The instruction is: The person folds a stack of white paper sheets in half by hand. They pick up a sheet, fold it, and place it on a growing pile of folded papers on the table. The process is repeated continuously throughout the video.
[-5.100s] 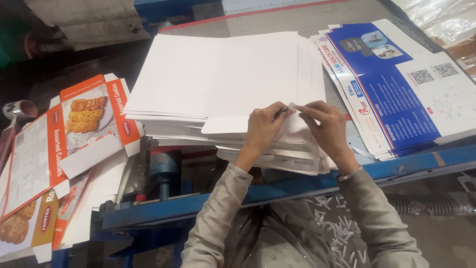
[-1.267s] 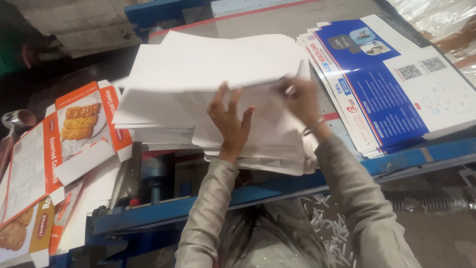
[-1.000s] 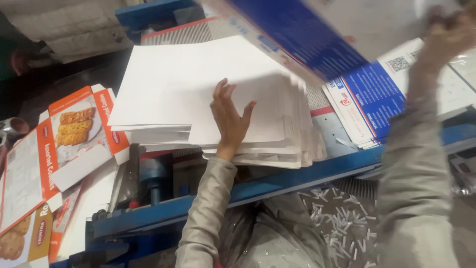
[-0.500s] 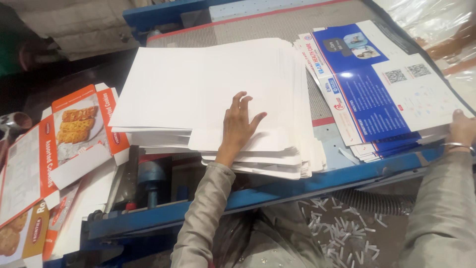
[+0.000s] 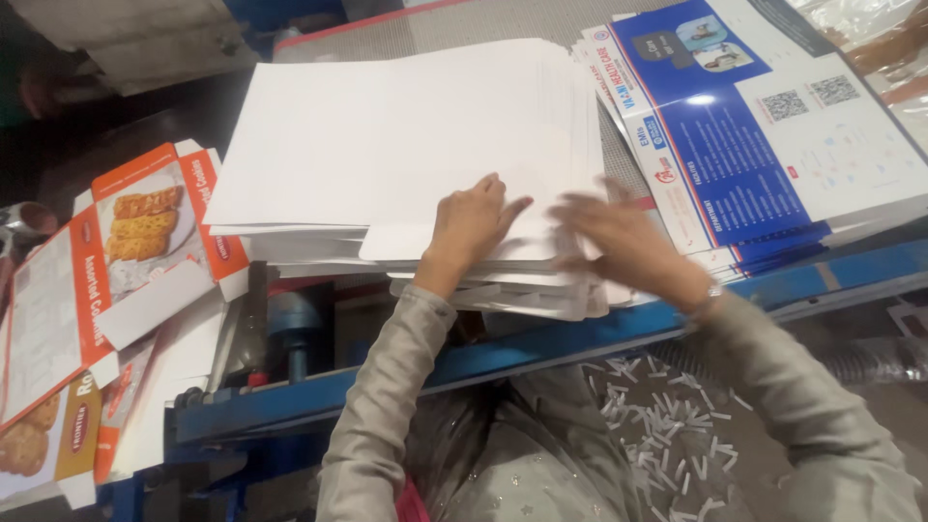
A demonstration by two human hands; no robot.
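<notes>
— What's under your hands there?

— A thick stack of plain white card sheets (image 5: pixel 406 135), blank on top, the edges fanned a little at the near right corner so the layers show. It sits on the blue metal machine table (image 5: pixel 541 348), between the orange and white flattened biscuit cartons (image 5: pixel 145 232) on my left and the pile of blue and white printed sheets (image 5: pixel 764 126) on my right.

— And where are your hands on it?

— My left hand (image 5: pixel 469 227) lies flat on the top sheet near the front edge, fingers spread and pointing away from me; it presses down and grips nothing. My right hand (image 5: pixel 619 242) is at the stack's near right corner, fingers open and reaching left toward the other hand. It is blurred, so I cannot tell whether it pinches a sheet or only touches the edges.

— Which way does the stack run?

— Its long side runs left to right across the table, and the whole stack is turned a touch, so the far right corner sits just beside the printed pile. The front edge overhangs the table rim toward me. Below, small white paper offcuts (image 5: pixel 667 425) litter the floor.
</notes>
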